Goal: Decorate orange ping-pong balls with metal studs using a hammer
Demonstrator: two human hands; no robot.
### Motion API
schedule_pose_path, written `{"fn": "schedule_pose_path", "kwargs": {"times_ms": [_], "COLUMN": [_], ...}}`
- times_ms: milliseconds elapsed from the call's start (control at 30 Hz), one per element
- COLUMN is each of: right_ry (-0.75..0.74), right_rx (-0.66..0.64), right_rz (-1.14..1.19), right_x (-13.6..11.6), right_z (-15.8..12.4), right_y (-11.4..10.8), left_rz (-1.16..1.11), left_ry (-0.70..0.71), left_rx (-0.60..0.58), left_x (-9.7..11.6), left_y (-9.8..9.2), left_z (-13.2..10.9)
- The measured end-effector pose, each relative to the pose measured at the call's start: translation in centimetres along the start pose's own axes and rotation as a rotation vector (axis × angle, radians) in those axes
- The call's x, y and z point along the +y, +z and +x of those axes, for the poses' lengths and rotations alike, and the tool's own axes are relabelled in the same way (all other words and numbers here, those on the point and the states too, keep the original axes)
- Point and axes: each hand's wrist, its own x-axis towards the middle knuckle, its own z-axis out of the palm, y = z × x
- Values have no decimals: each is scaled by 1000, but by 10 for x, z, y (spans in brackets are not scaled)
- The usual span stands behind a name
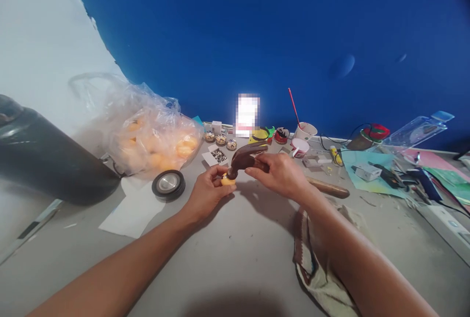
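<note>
1. One clear plastic bag [154, 106], left on the desk [235, 258], bulging with round orange items [187, 145].
2. One small white box [207, 158], open, filled with shiny metal pieces [219, 155]; three studded balls [221, 139] just beyond.
3. One white cup [305, 132], a red stick [293, 106] leaning in it; a pinkish cup [300, 148] nearby.
4. Far desk edge along a blue wall [293, 37]; bare surface between the forearms; crumpled cloth [321, 273] crowding the right forearm.
5. One hammer [246, 158], over mid-desk. Long axis left to right, wooden handle [328, 188] ending rightward and slightly nearer the person; striking face down and left, claw rightward.
6. Left hand [213, 184]: grip narrow, pinching a small yellow piece [226, 181] at the striking face; contact between them I cannot confirm.
7. Right hand [279, 172]: grip closed on the hammer, close to its head.
</note>
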Motion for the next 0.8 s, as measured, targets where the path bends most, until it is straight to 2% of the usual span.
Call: {"fn": "schedule_pose_path", "kwargs": {"times_ms": [133, 300, 400, 500, 667, 800], "right_ry": [25, 31, 106, 190, 202, 190], "right_rx": [53, -72, 5, 62, -9, -32], "right_rz": [83, 31, -12, -112, -250, -340], "right_x": [1, 7, 10, 15, 29, 35], "right_z": [1, 4, 8, 12, 21, 23], "right_y": [0, -2, 0, 10, 35, 44], "left_rz": [-3, 22, 56, 80, 113, 113], "left_ry": [-3, -22, -8, -5, 7, 5], "left_rx": [2, 14, 26, 36, 23, 18], "left_x": [-1, 1, 1, -1, -4, -3], "left_y": [0, 1, 1, 0, -3, -4], "left_z": [0, -1, -1, 1, 2, 1]}}
